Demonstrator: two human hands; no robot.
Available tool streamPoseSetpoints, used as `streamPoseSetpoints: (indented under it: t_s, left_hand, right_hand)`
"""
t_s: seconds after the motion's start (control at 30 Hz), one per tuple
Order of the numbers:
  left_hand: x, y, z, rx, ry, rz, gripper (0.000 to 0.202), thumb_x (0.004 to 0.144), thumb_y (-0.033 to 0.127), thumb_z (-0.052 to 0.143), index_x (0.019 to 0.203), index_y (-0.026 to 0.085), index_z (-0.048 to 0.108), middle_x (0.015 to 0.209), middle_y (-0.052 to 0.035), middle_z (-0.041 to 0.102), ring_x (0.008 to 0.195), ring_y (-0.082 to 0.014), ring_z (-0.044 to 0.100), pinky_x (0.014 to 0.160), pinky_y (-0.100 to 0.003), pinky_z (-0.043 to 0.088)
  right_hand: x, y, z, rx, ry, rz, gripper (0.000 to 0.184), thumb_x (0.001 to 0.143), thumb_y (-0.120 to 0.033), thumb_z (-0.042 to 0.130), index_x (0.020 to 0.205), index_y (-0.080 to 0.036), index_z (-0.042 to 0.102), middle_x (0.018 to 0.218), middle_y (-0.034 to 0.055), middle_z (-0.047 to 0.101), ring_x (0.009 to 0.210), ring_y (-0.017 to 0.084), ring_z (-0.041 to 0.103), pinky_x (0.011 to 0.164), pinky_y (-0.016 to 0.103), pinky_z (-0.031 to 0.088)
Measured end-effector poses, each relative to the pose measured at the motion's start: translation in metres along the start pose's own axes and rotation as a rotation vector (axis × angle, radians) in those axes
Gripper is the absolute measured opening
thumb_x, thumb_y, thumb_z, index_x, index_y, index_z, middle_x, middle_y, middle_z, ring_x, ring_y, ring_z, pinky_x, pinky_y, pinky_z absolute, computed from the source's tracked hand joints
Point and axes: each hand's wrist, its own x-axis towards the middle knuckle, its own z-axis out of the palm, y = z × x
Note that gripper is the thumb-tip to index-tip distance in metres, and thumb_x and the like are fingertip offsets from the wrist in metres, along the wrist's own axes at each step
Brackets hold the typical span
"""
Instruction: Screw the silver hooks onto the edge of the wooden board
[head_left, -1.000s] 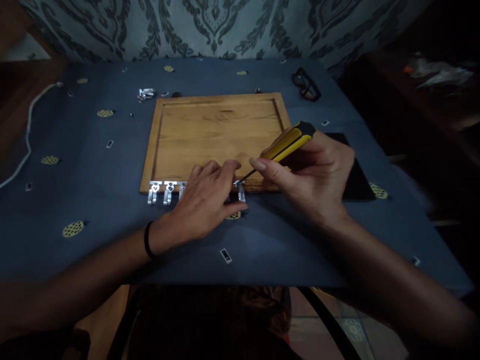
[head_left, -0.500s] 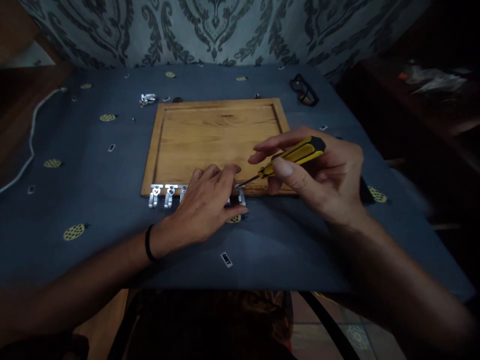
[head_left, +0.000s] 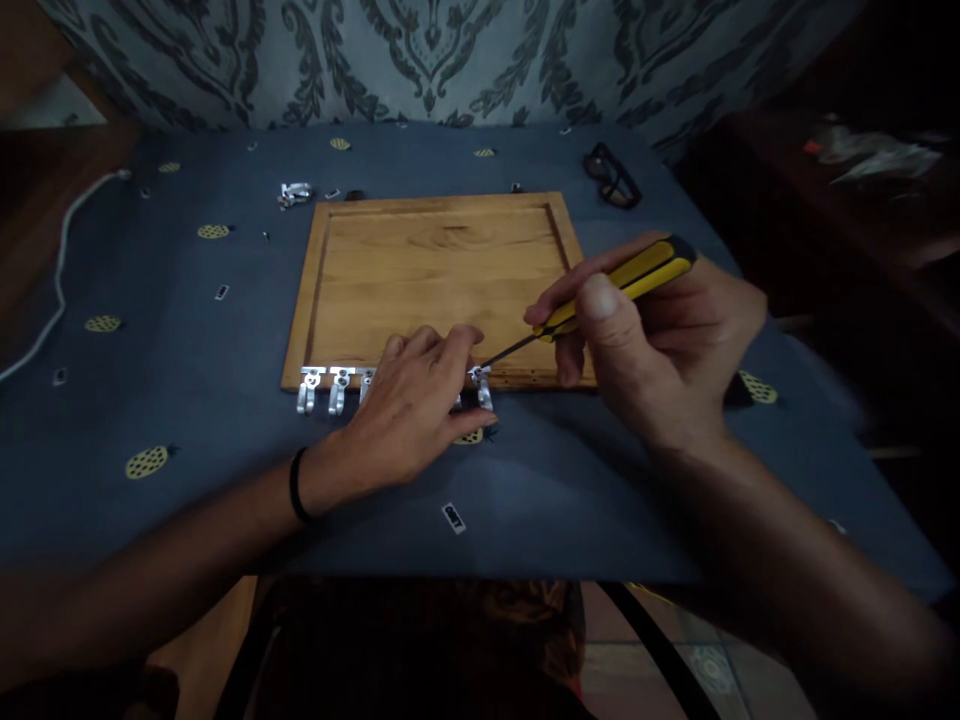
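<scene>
A wooden board (head_left: 435, 270) with a raised rim lies on the blue cloth. Silver metal hooks (head_left: 322, 385) line its near edge. My left hand (head_left: 412, 400) rests flat over the board's near edge, fingers pressed on a hook (head_left: 481, 385) beside its fingertips. My right hand (head_left: 660, 340) is closed round a yellow and black screwdriver (head_left: 622, 285). The screwdriver's thin shaft slants down to the left, and its tip sits at the top of that hook.
Black glasses (head_left: 611, 177) lie at the far right of the table. A loose metal hook (head_left: 294, 193) sits beyond the board's far left corner. A white cord (head_left: 64, 265) runs along the left side. Small tags and yellow dots scatter over the blue tablecloth (head_left: 187, 330).
My right hand has drawn back to the right and raised the screwdriver handle, tip staying at the hook. My left hand has stayed in place.
</scene>
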Motion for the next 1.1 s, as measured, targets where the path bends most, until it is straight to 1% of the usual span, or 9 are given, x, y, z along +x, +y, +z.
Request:
streamPoseSetpoints:
  t_s: [0.13, 0.33, 0.43, 0.6, 0.7, 0.77, 0.83, 1.03, 1.1]
  left_hand:
    - [0.000, 0.000, 0.000, -0.003, -0.005, -0.002, 0.062, 0.086, 0.039, 0.082, 0.129, 0.017, 0.044, 0.112, -0.0061, 0.073, 0.109, -0.0284, 0.060, 0.089, -0.040, 0.041]
    - [0.000, 0.001, -0.001, -0.014, -0.011, -0.008, 0.059, 0.087, 0.037, 0.081, 0.129, 0.018, 0.044, 0.114, -0.0066, 0.072, 0.110, -0.0283, 0.059, 0.091, -0.040, 0.041]
    - [-0.001, 0.001, -0.001, -0.020, -0.010, -0.011, 0.060, 0.087, 0.036, 0.080, 0.131, 0.018, 0.044, 0.115, -0.0065, 0.072, 0.113, -0.0286, 0.058, 0.092, -0.040, 0.040]
    - [0.000, 0.002, -0.001, -0.012, -0.010, -0.012, 0.057, 0.086, 0.037, 0.081, 0.127, 0.017, 0.047, 0.111, -0.0058, 0.072, 0.109, -0.0286, 0.059, 0.090, -0.040, 0.040]
    - [0.000, 0.002, -0.001, -0.013, -0.014, -0.013, 0.056, 0.087, 0.037, 0.081, 0.126, 0.018, 0.047, 0.110, -0.0059, 0.072, 0.108, -0.0286, 0.059, 0.090, -0.040, 0.040]
    - [0.000, 0.002, -0.001, -0.008, -0.014, -0.014, 0.056, 0.087, 0.037, 0.080, 0.127, 0.017, 0.046, 0.111, -0.0064, 0.072, 0.109, -0.0285, 0.058, 0.090, -0.040, 0.040]
    - [0.000, 0.002, -0.001, -0.002, -0.017, -0.016, 0.057, 0.087, 0.036, 0.080, 0.128, 0.017, 0.046, 0.112, -0.0065, 0.072, 0.109, -0.0284, 0.058, 0.090, -0.040, 0.040]
    - [0.001, 0.002, -0.001, 0.006, -0.019, -0.008, 0.055, 0.088, 0.036, 0.080, 0.127, 0.017, 0.047, 0.111, -0.0065, 0.071, 0.108, -0.0282, 0.059, 0.090, -0.040, 0.040]
    - [0.001, 0.002, 0.000, 0.015, -0.014, -0.011, 0.053, 0.088, 0.036, 0.079, 0.127, 0.017, 0.048, 0.111, -0.0070, 0.070, 0.108, -0.0282, 0.059, 0.090, -0.040, 0.041]
  right_hand:
    - [0.000, -0.002, 0.001, -0.019, -0.013, 0.036, 0.019, 0.093, -0.042, 0.072, 0.082, -0.026, 0.070, 0.075, -0.0022, 0.072, 0.039, 0.008, 0.052, 0.033, 0.026, 0.039]
    - [0.000, -0.003, 0.002, -0.011, -0.032, 0.056, 0.017, 0.092, -0.038, 0.073, 0.080, -0.027, 0.069, 0.073, -0.0031, 0.072, 0.038, 0.009, 0.053, 0.031, 0.026, 0.038]
    - [-0.001, -0.004, 0.002, -0.049, -0.048, 0.048, 0.016, 0.092, -0.038, 0.073, 0.081, -0.027, 0.069, 0.076, -0.0030, 0.072, 0.040, 0.008, 0.053, 0.033, 0.027, 0.040]
    - [0.000, -0.008, -0.003, -0.107, -0.152, 0.001, 0.014, 0.093, -0.034, 0.072, 0.082, -0.025, 0.070, 0.082, -0.0019, 0.070, 0.043, 0.007, 0.058, 0.038, 0.026, 0.043]
    - [0.002, -0.011, -0.007, -0.130, -0.238, -0.007, 0.013, 0.095, -0.034, 0.068, 0.087, -0.024, 0.071, 0.085, -0.0022, 0.070, 0.047, 0.007, 0.061, 0.045, 0.026, 0.049]
    - [0.002, -0.012, -0.010, -0.109, -0.288, 0.015, 0.011, 0.096, -0.034, 0.067, 0.092, -0.025, 0.072, 0.090, -0.0020, 0.071, 0.050, 0.008, 0.064, 0.049, 0.027, 0.053]
    - [0.003, -0.012, -0.012, -0.084, -0.301, 0.039, 0.008, 0.094, -0.032, 0.069, 0.094, -0.025, 0.073, 0.093, -0.0022, 0.073, 0.052, 0.009, 0.066, 0.049, 0.027, 0.055]
    - [0.005, -0.012, -0.011, -0.081, -0.300, 0.045, 0.004, 0.090, -0.027, 0.074, 0.086, -0.026, 0.075, 0.087, -0.0031, 0.074, 0.049, 0.009, 0.065, 0.046, 0.026, 0.054]
    - [0.006, -0.013, -0.010, -0.084, -0.303, 0.050, 0.004, 0.088, -0.027, 0.076, 0.084, -0.026, 0.075, 0.081, -0.0035, 0.073, 0.048, 0.010, 0.064, 0.045, 0.026, 0.054]
